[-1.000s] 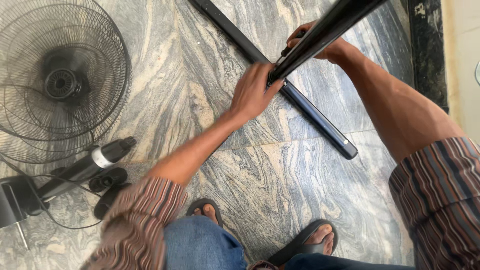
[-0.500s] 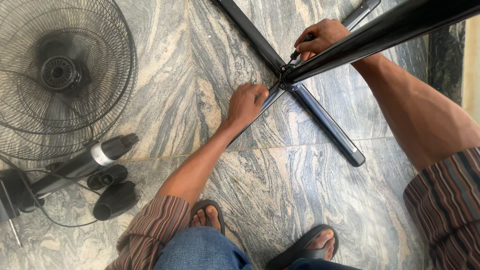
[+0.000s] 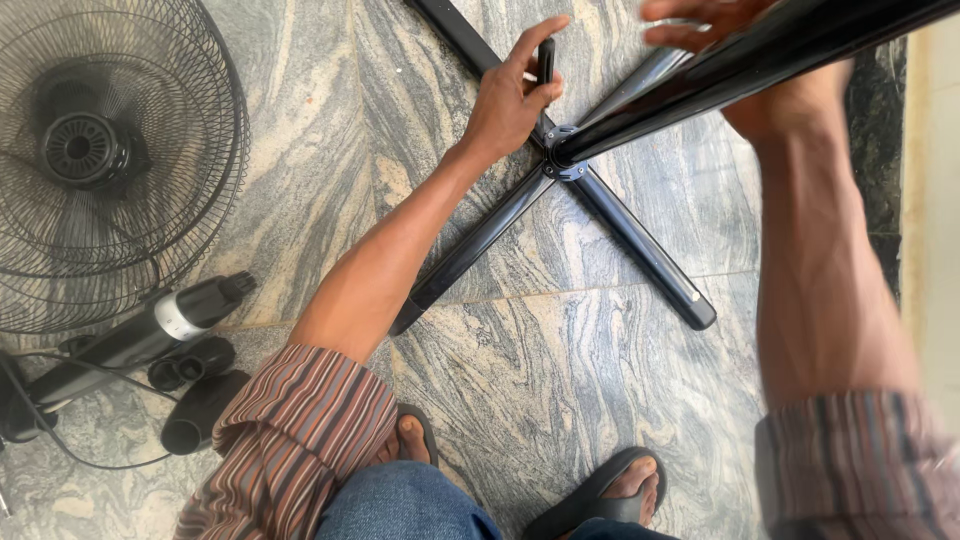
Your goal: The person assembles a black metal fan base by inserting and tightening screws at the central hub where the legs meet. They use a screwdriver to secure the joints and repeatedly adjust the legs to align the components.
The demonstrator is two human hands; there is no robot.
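Observation:
A black cross-shaped fan base [image 3: 640, 250] lies on the marble floor, with a black pole [image 3: 760, 60] rising from its hub [image 3: 562, 160] toward the camera. My left hand [image 3: 510, 95] is beside the hub, pinching a small black tool [image 3: 546, 62] upright between thumb and fingers. My right hand [image 3: 740, 40] is up on the pole at the top right, blurred, with the fingers around it. Both sleeves are striped.
A black fan head with wire grille [image 3: 100, 160] lies at the left. Below it lie a black tube with a silver collar [image 3: 150, 335], small black parts [image 3: 195, 400] and a cable. My sandalled feet [image 3: 600, 495] stand at the bottom.
The view has shifted so all four legs of the base show. My left hand has lifted off the leg and now holds the small tool upright. My right hand has moved up the pole.

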